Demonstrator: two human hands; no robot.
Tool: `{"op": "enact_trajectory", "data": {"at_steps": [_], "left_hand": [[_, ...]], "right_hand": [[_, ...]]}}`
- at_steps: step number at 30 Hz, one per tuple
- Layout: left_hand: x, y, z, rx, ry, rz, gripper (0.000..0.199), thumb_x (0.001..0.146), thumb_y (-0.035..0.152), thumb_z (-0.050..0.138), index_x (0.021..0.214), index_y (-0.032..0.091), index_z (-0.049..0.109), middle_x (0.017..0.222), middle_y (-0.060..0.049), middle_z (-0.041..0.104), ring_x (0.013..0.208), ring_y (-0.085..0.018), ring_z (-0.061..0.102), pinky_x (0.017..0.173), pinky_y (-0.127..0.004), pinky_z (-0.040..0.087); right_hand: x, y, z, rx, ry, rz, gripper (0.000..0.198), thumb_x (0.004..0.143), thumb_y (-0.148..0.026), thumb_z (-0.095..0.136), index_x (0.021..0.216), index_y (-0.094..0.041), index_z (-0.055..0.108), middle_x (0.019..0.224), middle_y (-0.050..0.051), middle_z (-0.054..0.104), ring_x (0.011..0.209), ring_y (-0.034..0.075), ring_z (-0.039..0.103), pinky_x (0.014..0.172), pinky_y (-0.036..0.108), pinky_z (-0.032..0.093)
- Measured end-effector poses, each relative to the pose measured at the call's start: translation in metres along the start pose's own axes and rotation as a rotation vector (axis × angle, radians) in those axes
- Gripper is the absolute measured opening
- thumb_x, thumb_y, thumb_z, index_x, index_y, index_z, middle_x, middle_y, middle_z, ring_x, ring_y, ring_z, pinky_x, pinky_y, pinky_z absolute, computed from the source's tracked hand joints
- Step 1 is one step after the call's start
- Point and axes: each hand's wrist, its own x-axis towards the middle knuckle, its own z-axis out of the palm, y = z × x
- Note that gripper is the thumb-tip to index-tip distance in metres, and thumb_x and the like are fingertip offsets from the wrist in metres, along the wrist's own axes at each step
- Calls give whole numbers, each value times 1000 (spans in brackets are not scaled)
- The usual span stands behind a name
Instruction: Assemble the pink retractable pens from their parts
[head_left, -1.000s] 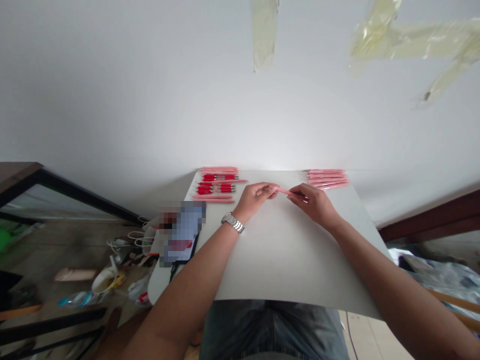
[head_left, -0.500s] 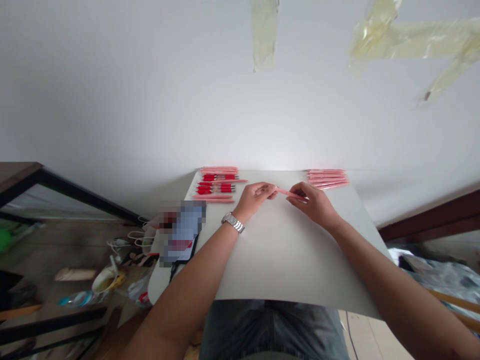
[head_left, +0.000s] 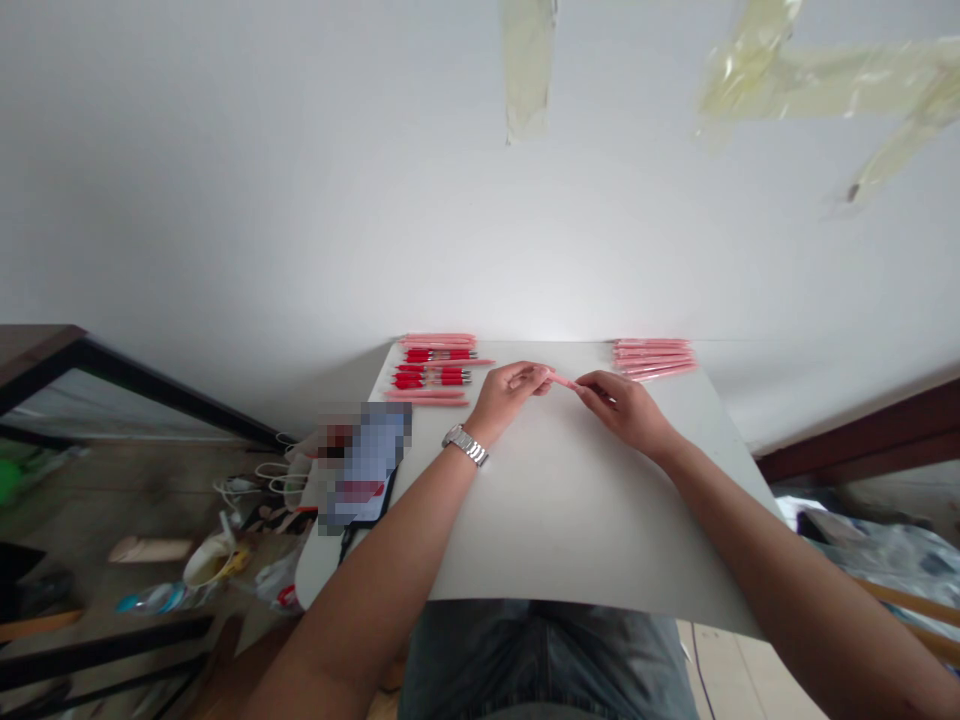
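A slim pink pen (head_left: 562, 381) is held level above the white table, between both hands. My left hand (head_left: 516, 388), with a metal watch on its wrist, is closed round the pen's left end. The fingertips of my right hand (head_left: 611, 400) pinch its right end. To the left lie pink pens (head_left: 439, 340) and red pens with dark tips (head_left: 433, 378) in rows. A pile of pink pens (head_left: 654, 357), seemingly in shiny clear sleeves, lies at the back right.
The white table (head_left: 585, 530) stands against a wall (head_left: 375, 180). On its left edge rests a blurred-out phone (head_left: 371, 465) with a cable. A bucket (head_left: 210, 560) and bottle (head_left: 161, 598) are on the floor at left; plastic bags (head_left: 892, 545) lie at right.
My right hand's fingers have shifted slightly and now pinch the pen's right tip, covering the end that stuck out below them. My left hand has hardly moved.
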Motion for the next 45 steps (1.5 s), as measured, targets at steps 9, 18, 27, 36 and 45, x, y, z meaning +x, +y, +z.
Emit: {"op": "enact_trajectory", "data": {"at_steps": [9, 18, 27, 36, 45], "left_hand": [[0, -1, 1, 20, 6, 3, 41, 91, 50, 70, 105, 12, 77, 91, -10, 74, 87, -18, 68, 89, -34, 56], [0, -2, 1, 18, 1, 1, 40, 91, 50, 70, 105, 13, 76, 92, -10, 75, 88, -19, 69, 89, -35, 56], [0, 0, 1, 32, -3, -6, 41, 91, 51, 70, 105, 12, 76, 94, -11, 76, 88, -19, 70, 89, -35, 56], [-1, -2, 1, 51, -10, 5, 42, 91, 52, 69, 106, 13, 76, 92, -10, 75, 86, -19, 69, 88, -33, 54], [-1, 0, 1, 49, -5, -10, 41, 92, 51, 69, 106, 13, 76, 93, -10, 75, 88, -19, 69, 89, -35, 54]], "right_hand": [[-1, 6, 4, 17, 30, 67, 17, 96, -39, 62, 102, -24, 59, 89, 3, 71, 75, 18, 65, 69, 29, 50], [0, 2, 2, 2, 47, 18, 19, 98, -40, 60, 106, -23, 62, 84, 3, 67, 69, 16, 58, 64, 29, 45], [1, 0, 0, -44, 47, -66, 26, 104, -40, 50, 103, -21, 68, 83, 5, 63, 69, 18, 57, 64, 33, 43], [0, 4, 3, -7, 53, -9, 9, 94, -30, 63, 100, -24, 61, 86, 2, 68, 72, 16, 62, 66, 29, 48], [-1, 6, 3, -13, 57, -8, 11, 94, -31, 63, 103, -24, 61, 86, 2, 69, 70, 16, 61, 64, 29, 48]]}}
